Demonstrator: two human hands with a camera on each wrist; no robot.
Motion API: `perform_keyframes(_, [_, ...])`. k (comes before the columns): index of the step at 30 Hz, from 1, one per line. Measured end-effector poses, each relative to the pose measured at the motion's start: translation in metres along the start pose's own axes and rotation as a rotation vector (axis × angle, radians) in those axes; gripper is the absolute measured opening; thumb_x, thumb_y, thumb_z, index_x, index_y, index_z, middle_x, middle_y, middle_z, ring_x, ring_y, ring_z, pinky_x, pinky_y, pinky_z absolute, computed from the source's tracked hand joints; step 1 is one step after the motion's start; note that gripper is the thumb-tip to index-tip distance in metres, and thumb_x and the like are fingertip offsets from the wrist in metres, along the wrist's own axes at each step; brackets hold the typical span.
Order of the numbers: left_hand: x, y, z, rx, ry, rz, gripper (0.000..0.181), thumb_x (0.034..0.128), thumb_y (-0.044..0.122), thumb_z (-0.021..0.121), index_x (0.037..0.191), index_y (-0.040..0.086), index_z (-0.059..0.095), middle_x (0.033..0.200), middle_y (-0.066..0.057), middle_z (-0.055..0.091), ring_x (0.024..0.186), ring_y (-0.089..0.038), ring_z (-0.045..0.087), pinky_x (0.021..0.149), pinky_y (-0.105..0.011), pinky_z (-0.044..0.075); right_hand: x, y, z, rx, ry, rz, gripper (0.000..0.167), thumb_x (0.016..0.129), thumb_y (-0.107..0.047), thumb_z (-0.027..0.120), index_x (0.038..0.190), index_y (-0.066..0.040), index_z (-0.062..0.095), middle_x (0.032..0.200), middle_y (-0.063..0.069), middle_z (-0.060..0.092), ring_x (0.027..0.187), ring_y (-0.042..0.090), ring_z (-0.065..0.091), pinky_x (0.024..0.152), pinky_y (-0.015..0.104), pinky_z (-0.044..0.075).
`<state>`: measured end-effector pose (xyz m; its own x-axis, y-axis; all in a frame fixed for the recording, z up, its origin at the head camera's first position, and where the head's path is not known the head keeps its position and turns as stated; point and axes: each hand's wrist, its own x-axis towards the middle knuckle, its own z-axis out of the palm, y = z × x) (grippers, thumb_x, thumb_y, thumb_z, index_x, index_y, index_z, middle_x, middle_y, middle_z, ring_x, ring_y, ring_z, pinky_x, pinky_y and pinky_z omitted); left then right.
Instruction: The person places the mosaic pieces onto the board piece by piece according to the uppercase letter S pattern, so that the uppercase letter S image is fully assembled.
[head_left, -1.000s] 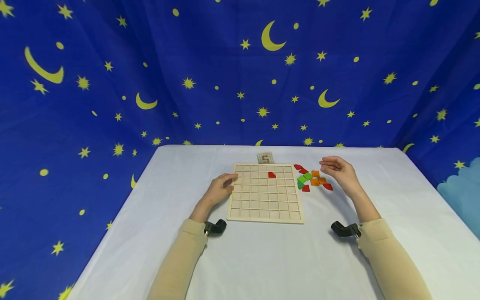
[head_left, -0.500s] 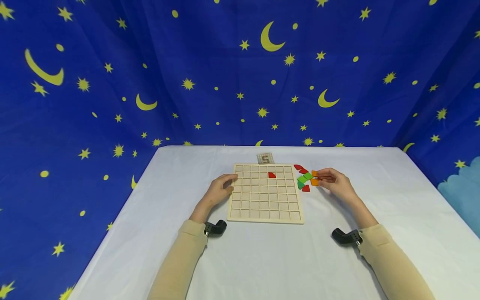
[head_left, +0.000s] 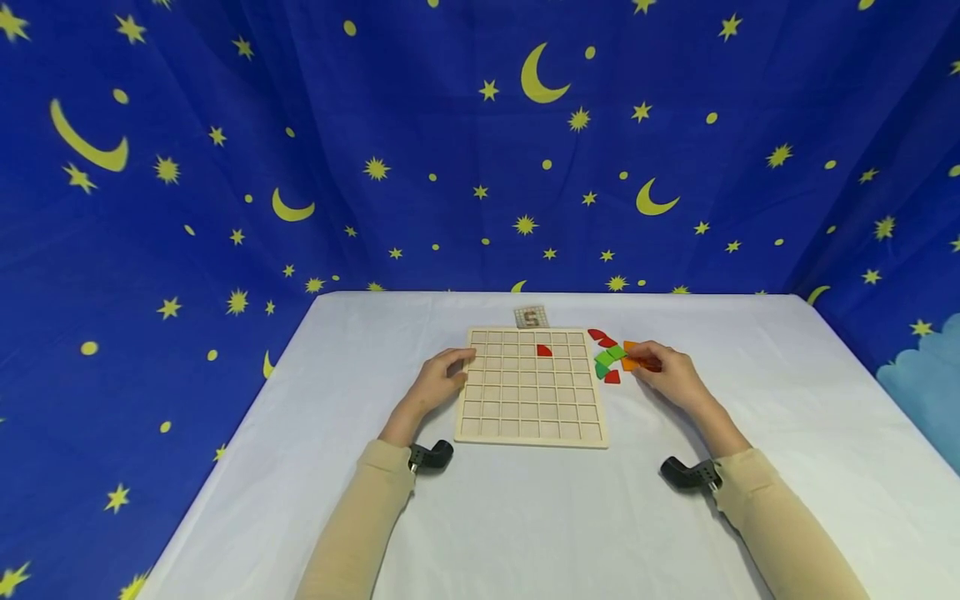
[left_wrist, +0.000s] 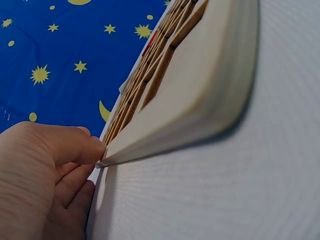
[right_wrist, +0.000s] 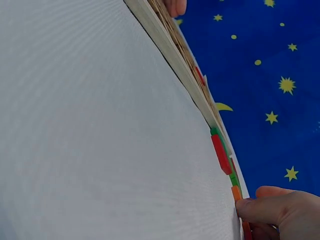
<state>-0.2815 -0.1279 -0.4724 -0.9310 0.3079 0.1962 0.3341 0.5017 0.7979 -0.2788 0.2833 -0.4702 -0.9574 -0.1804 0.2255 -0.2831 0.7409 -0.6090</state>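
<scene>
Behind everything you've got a dark blue curtain printed with yellow moons and stars, and in front of it a table with a white cover.

Going left to right: your left hand is at the left edge of the pale gridded board, nearer its far left corner. Fingers are loosely extended and touching the rim, thumb spread a bit lower against the side. It isn't wrapped round anything; my guess is it's there to stop the board sliding.

The board lies flat toward the table's far edge. One red quarter-round tile sits in a cell in the second row from the board's far edge, a bit right of centre. Just past that edge there's a small patterned card, probably parked there because neither arm blocks it.

Off the board's right edge you've got loose tiles: two red tiles by the far right corner, light green tiles nearer you, then a dark green tile and another red tile, with orange tiles further right. Seems a handy spot, since your right hand needn't cross the board to reach them.

That hand is down over the orange ones, fingers bent, thumb drawn in close and touching one. Its fingers cover most of what's underneath though, so I can't tell whether you've actually pinched a tile.
</scene>
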Motion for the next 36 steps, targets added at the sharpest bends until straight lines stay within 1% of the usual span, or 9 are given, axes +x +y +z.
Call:
perform_keyframes(5, [0.0, -0.001, -0.001, 0.012, 0.001, 0.0, 0.042, 0.0874, -0.004, 0.058, 0.129, 0.002, 0.057, 0.127, -0.012, 0.056, 0.123, -0.025, 0.048, 0.105, -0.032, 0.037, 0.001, -0.001, 0.0, 0.006, -0.004, -0.004, 0.027, 0.086, -0.004, 0.066, 0.113, -0.001, 0.062, 0.114, 0.02, 0.062, 0.102, 0.036, 0.056, 0.09, 0.052, 0.046])
perform_keyframes(10, [-0.001, -0.002, -0.001, 0.006, -0.007, -0.006, 0.042, 0.0881, -0.002, 0.059, 0.13, 0.003, 0.056, 0.127, -0.011, 0.056, 0.124, -0.025, 0.047, 0.106, -0.033, 0.037, 0.002, -0.005, -0.005, 0.083, 0.016, -0.006, 0.029, 0.086, -0.005, 0.068, 0.113, -0.001, 0.061, 0.113, 0.019, 0.063, 0.101, 0.036, 0.06, 0.087, 0.049, 0.05])
perform_keyframes(13, [-0.002, -0.003, -0.002, 0.0, -0.007, -0.009, 0.043, 0.0883, -0.002, 0.059, 0.131, 0.003, 0.055, 0.127, -0.011, 0.056, 0.123, -0.025, 0.048, 0.106, -0.034, 0.037, 0.006, -0.014, -0.013, 0.119, 0.038, -0.019, 0.03, 0.085, -0.003, 0.068, 0.114, 0.0, 0.06, 0.112, 0.02, 0.063, 0.102, 0.038, 0.06, 0.088, 0.05, 0.05])
perform_keyframes(16, [-0.002, -0.003, -0.004, 0.003, -0.004, -0.016, 0.043, 0.088, -0.002, 0.059, 0.13, 0.004, 0.055, 0.127, -0.01, 0.056, 0.123, -0.024, 0.048, 0.106, -0.033, 0.036, 0.011, -0.023, -0.02, 0.125, 0.049, -0.025, 0.032, 0.086, -0.003, 0.067, 0.116, 0.0, 0.058, 0.111, 0.023, 0.063, 0.104, 0.041, 0.058, 0.09, 0.052, 0.048])
perform_keyframes(20, [-0.002, -0.003, -0.005, 0.007, -0.002, -0.021, 0.043, 0.0874, -0.003, 0.059, 0.13, 0.003, 0.056, 0.127, -0.011, 0.056, 0.124, -0.025, 0.047, 0.107, -0.033, 0.035, 0.02, -0.036, -0.021, 0.129, 0.075, 0.022, 0.033, 0.087, -0.008, 0.067, 0.118, -0.003, 0.057, 0.113, 0.019, 0.062, 0.106, 0.038, 0.057, 0.091, 0.05, 0.048])
perform_keyframes(24, [-0.002, -0.005, -0.004, 0.003, 0.0, -0.012, 0.043, 0.0872, -0.004, 0.059, 0.13, 0.001, 0.055, 0.128, -0.012, 0.055, 0.124, -0.026, 0.047, 0.107, -0.035, 0.035, 0.032, -0.055, -0.015, 0.175, 0.095, 0.007, 0.035, 0.086, -0.007, 0.069, 0.119, -0.002, 0.057, 0.114, 0.017, 0.061, 0.105, 0.034, 0.057, 0.092, 0.047, 0.048])
perform_keyframes(28, [-0.001, -0.005, -0.002, 0.013, -0.004, -0.001, 0.043, 0.087, -0.003, 0.058, 0.13, 0.001, 0.055, 0.129, -0.013, 0.055, 0.124, -0.027, 0.046, 0.107, -0.035, 0.035, 0.045, -0.076, -0.001, 0.241, 0.064, -0.071, 0.034, 0.085, -0.004, 0.069, 0.117, 0.001, 0.058, 0.112, 0.019, 0.062, 0.104, 0.036, 0.058, 0.092, 0.048, 0.047])
perform_keyframes(32, [0.0, -0.003, -0.001, 0.02, -0.002, 0.019, 0.043, 0.086, -0.004, 0.059, 0.129, 0.001, 0.056, 0.128, -0.014, 0.055, 0.123, -0.028, 0.047, 0.107, -0.036, 0.036, 0.055, -0.091, 0.017, 0.277, 0.033, -0.116, 0.032, 0.085, -0.004, 0.069, 0.115, -0.001, 0.06, 0.111, 0.018, 0.063, 0.104, 0.035, 0.058, 0.092, 0.046, 0.048])
perform_keyframes(36, [0.0, -0.001, -0.001, 0.028, 0.001, 0.03, 0.044, 0.0853, -0.004, 0.059, 0.129, 0.001, 0.056, 0.128, -0.014, 0.056, 0.123, -0.028, 0.048, 0.107, -0.037, 0.035, 0.06, -0.101, 0.031, 0.299, 0.0, -0.137, 0.032, 0.085, -0.006, 0.069, 0.115, -0.002, 0.06, 0.111, 0.015, 0.063, 0.104, 0.032, 0.058, 0.093, 0.043, 0.048])
